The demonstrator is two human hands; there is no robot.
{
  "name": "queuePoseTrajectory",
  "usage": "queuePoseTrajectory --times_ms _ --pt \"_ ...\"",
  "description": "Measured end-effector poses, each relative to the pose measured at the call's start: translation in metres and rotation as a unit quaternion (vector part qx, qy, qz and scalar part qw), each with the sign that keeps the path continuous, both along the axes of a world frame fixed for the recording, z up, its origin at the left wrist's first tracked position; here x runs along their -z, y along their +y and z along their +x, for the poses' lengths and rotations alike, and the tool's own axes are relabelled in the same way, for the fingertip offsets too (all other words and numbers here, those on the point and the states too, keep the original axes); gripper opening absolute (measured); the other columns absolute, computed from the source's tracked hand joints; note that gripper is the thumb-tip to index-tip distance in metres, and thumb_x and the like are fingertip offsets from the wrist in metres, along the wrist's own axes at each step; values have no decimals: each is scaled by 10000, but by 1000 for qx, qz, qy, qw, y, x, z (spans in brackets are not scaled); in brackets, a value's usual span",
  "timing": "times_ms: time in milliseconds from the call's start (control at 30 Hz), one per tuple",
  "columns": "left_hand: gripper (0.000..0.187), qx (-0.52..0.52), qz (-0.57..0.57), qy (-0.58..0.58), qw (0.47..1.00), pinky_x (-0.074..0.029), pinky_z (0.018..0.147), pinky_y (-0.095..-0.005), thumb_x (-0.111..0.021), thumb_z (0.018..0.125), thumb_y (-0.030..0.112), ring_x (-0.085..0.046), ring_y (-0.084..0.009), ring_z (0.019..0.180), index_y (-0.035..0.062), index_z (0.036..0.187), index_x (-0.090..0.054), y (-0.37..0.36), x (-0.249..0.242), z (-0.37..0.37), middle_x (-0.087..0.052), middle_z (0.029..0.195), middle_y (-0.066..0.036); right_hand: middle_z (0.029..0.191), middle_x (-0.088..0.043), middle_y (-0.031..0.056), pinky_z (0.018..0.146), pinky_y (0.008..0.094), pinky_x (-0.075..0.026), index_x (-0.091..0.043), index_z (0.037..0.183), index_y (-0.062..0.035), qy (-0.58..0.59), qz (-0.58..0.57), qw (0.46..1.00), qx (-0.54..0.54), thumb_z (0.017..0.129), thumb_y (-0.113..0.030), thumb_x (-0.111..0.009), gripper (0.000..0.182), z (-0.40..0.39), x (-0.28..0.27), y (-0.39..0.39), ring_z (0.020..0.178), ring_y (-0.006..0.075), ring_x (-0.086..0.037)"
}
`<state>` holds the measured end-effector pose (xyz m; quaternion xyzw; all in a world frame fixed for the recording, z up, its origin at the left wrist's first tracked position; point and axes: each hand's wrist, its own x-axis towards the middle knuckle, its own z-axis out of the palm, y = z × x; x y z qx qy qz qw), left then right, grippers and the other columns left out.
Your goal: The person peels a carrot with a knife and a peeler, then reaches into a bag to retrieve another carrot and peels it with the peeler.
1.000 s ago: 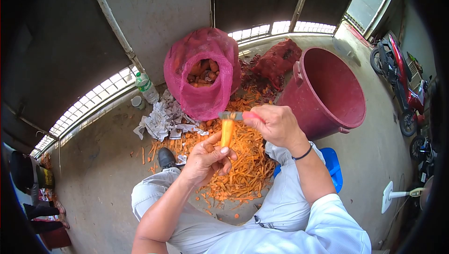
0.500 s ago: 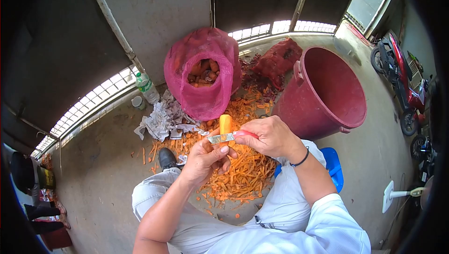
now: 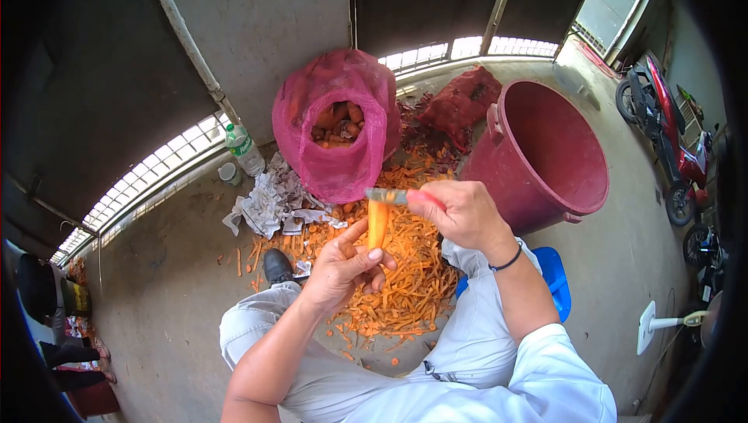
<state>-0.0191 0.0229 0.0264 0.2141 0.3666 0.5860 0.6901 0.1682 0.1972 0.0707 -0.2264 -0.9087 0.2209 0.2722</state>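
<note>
Left hand grips carrot upright; right hand clamps peeler (blade at carrot tip).

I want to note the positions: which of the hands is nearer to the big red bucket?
Right. The right hand, holding the peeler, is just beside the red bucket. The left hand, holding the carrot, is farther away, on the far side of the right hand.
</note>
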Motion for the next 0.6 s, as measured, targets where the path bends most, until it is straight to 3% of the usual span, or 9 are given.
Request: queuePoseTrajectory --times_ms 100,233,600 --pt "656 6 -3 -3 1000 -454 535 -249 -678 1014 124 -650 -163 627 93 1575 -339 1 -2 -1 -727 975 -130 706 -669 129 572 457 -521 -706 783 -93 -20 -23 997 -77 970 -398 -697 357 -2 5 -8 656 343 -679" --pt "632 -5 -5 -3 1000 -456 536 -251 -681 1014 133 -652 -162 631 90 1558 -360 1 1 1 -724 970 -127 701 -666 129 561 459 -513 -705 768 -94 -86 -35 991 -99 979 -418 -685 387 -1 -1 -12 636 343 -667" --pt "636 -5 4 -12 1000 -448 513 -242 -676 1017 133 -669 -169 627 82 1563 -354 -2 4 3 -732 980 -139 701 -671 133 552 453 -512 -702 770 -73 -45 31 998 -41 965 -431 -697 408 4 0 -3 640 338 -677"
